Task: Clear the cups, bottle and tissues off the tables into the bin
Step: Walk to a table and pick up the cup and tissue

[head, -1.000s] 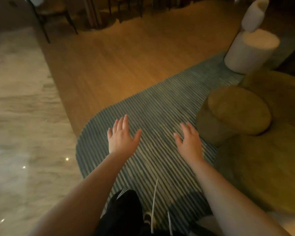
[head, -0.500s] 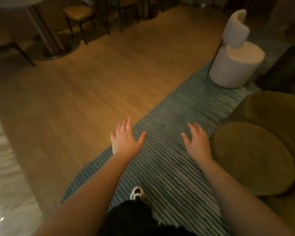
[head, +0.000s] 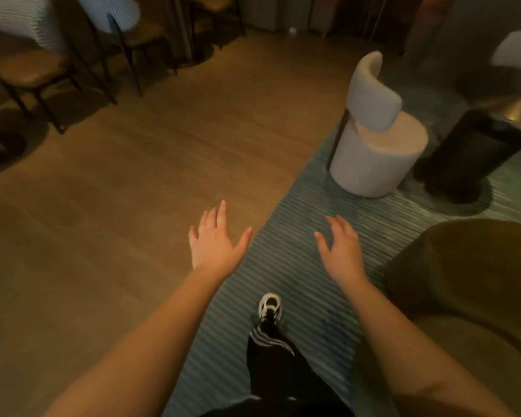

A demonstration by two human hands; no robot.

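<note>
A: Why are both hands out in front with nothing in them?

B: The left hand (head: 215, 246) is spread flat and the right hand (head: 342, 251) hangs loosely, its fingers (head: 336, 224) a little bent; neither holds anything. A shoe (head: 269, 307) steps onto the striped rug (head: 283, 230), so the person looks to be walking, arms free for balance.

A: And the cups, bottle, tissues?

B: None show here. Past the hands stands a white chair (head: 373, 145); beside it a tall dark container (head: 469, 152), perhaps the bin, too dim to tell.
</note>
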